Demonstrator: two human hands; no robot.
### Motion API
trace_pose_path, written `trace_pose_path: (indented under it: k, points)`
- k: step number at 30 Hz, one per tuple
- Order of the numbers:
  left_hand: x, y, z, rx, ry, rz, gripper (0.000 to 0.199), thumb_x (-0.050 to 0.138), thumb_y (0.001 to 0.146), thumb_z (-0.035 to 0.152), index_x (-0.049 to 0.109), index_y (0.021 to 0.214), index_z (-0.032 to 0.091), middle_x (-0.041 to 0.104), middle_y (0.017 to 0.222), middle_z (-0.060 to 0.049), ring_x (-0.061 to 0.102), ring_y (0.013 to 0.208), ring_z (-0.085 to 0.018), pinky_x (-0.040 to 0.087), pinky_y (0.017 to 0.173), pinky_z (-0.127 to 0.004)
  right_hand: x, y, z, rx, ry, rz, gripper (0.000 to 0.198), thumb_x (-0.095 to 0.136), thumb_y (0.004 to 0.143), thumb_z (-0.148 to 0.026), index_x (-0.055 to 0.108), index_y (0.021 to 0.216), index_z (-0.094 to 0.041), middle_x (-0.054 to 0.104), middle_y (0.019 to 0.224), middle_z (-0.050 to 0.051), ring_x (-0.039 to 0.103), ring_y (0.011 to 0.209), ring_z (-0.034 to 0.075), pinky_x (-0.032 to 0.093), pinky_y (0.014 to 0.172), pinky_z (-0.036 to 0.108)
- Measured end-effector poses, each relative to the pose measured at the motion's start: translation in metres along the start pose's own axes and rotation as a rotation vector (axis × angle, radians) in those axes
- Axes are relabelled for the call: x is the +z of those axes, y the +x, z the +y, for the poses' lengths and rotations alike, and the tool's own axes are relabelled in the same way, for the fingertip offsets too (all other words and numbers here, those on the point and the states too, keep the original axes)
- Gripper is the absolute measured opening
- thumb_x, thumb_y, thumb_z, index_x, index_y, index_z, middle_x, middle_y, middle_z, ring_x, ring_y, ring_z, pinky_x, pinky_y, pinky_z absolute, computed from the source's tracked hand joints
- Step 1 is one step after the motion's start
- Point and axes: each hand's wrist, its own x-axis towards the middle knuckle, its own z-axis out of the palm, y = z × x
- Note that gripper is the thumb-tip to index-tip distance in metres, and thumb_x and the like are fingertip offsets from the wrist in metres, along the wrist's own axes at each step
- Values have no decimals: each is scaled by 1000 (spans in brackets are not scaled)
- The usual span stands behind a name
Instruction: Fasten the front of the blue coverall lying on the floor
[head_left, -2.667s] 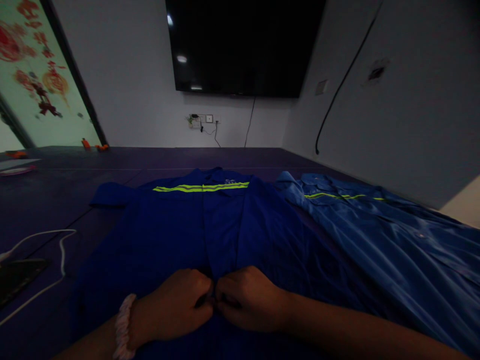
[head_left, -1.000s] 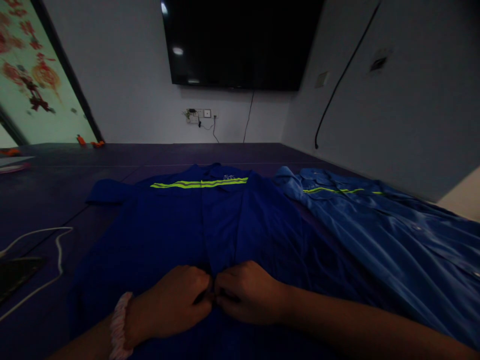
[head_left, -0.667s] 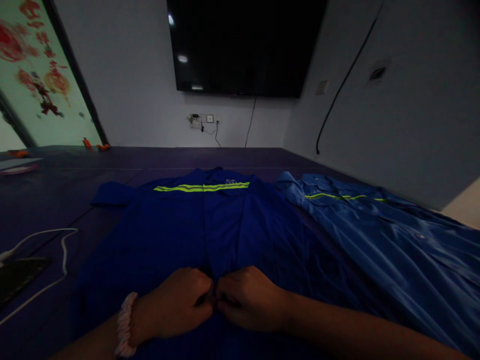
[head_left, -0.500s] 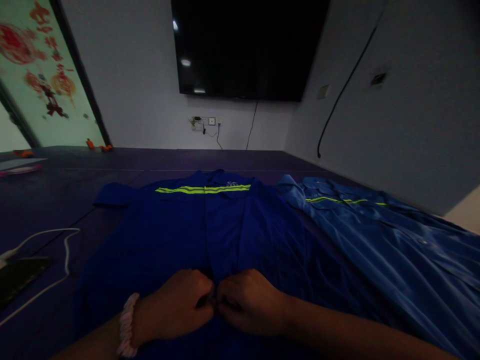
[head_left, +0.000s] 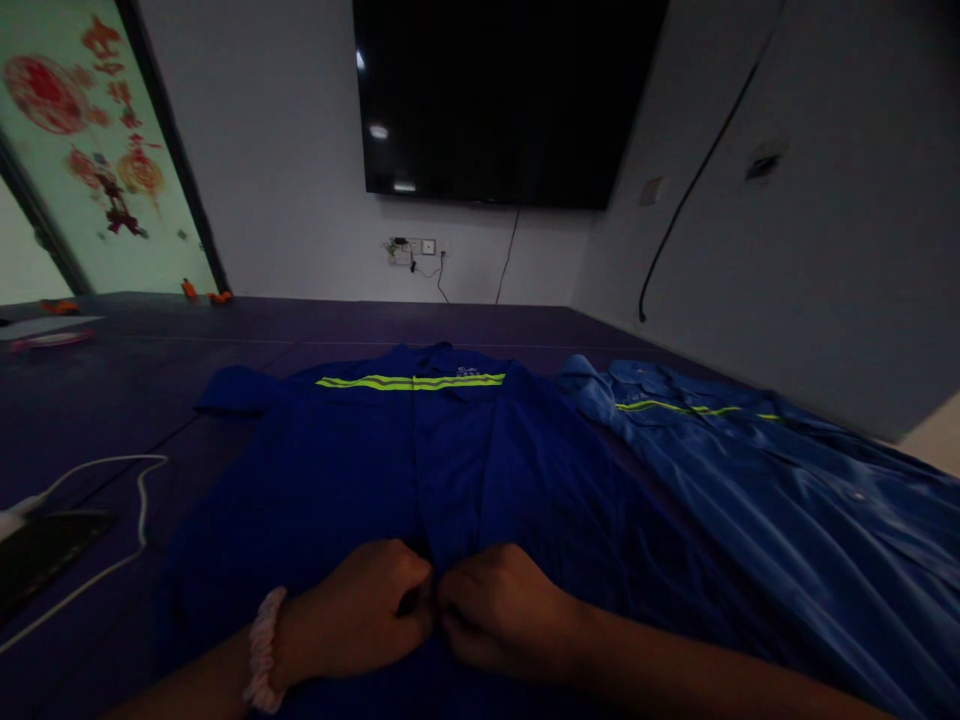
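Note:
A dark blue work shirt [head_left: 352, 470] with a yellow-green reflective stripe lies flat on the dark floor mat [head_left: 112, 390], collar away from me. My left hand [head_left: 360, 610], a pink scrunchie on its wrist, and my right hand [head_left: 499, 605] meet knuckle to knuckle at the shirt's front placket near the hem. Both pinch the two front edges of the fabric together. What sits between the fingertips is hidden.
A second, lighter blue work shirt [head_left: 757, 480] lies spread to the right, against the wall. A phone [head_left: 45, 545] with a white cable [head_left: 112, 475] rests on the mat at left. A black screen [head_left: 502, 100] hangs on the far wall above wall sockets [head_left: 412, 247].
My hands have stayed together at the placket with only small finger motions. The view has swayed slightly as my head moved.

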Motion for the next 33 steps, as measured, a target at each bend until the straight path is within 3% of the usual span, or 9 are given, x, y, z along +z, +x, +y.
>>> trace_pose_path:
  k: [13,33]
  points:
    - [-3,-1,6,-84,-23,9,16,45,69,15,43,53,16,55,55,2,45,51,-9,26,46,-22,0,-2,-1,-83,-63,23,10,44,82,-22,51,76,-18,60,66,0,53,52,12,28,45,28]
    - [0,1,3,-105,-29,20,13,45,68,17,51,55,16,59,57,0,44,51,-10,28,47,-22,3,0,1,42,134,4,10,45,78,-18,55,81,-18,65,72,1,58,60,11,32,50,23]
